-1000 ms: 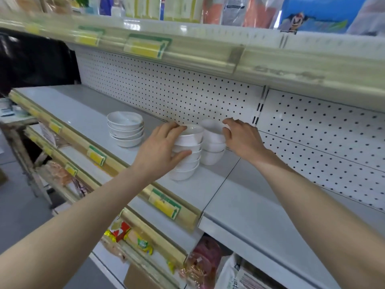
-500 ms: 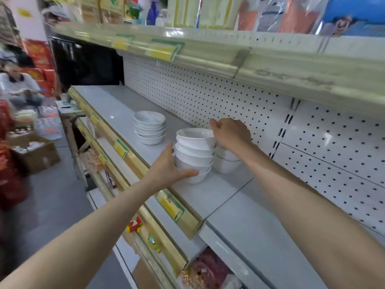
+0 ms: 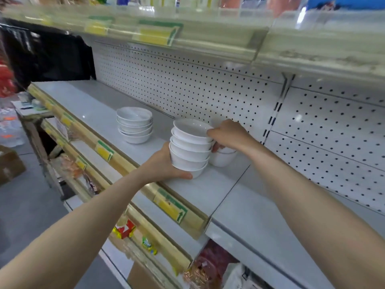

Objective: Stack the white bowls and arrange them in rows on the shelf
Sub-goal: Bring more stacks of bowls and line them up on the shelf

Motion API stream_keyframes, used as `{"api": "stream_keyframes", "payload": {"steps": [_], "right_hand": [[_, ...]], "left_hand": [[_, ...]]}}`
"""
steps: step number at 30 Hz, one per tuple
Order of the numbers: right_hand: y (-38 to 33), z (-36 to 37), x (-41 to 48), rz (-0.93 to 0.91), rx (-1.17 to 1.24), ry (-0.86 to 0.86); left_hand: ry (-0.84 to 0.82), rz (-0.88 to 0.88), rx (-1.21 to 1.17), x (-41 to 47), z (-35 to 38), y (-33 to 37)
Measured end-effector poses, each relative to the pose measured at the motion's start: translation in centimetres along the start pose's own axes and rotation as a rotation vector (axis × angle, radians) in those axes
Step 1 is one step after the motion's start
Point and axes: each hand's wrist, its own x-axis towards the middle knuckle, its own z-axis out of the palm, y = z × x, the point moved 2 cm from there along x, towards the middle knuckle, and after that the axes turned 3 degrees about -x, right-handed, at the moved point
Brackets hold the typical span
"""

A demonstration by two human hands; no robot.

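A stack of several white bowls (image 3: 190,147) stands on the grey shelf (image 3: 87,109), leaning slightly left. My left hand (image 3: 162,165) cups its bottom bowl, thumb curled along the base. My right hand (image 3: 228,134) grips the rim of the top bowl on the stack's right side. Behind that hand a second white stack (image 3: 223,158) sits near the pegboard, mostly hidden. A third stack of several bowls (image 3: 135,125) stands further left on the same shelf.
A perforated white pegboard (image 3: 187,84) backs the shelf. The upper shelf edge (image 3: 156,36) with yellow price tags overhangs. Lower shelves hold packaged goods (image 3: 125,229). A cardboard box (image 3: 9,163) sits on the floor at left.
My left hand slid down to the base of the near stack. My right hand moved from the rear stack to the near stack's top rim. The camera swung.
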Motion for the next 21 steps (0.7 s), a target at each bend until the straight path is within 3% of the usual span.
{"api": "stream_keyframes", "payload": {"steps": [3, 9, 21], "right_hand": [[-0.5, 0.1, -0.3, 0.140, 0.080, -0.031], [-1.3, 0.8, -1.6, 0.322, 0.247, 0.090], [-1.7, 0.6, -7.9, 0.384, 0.173, 0.393]], "left_hand": [[-0.045, 0.046, 0.015, 0.5, -0.8, -0.2], [-0.131, 0.135, -0.043, 1.4, -1.5, -0.7], [-0.296, 0.311, -0.174, 0.0, -0.3, 0.4]]}}
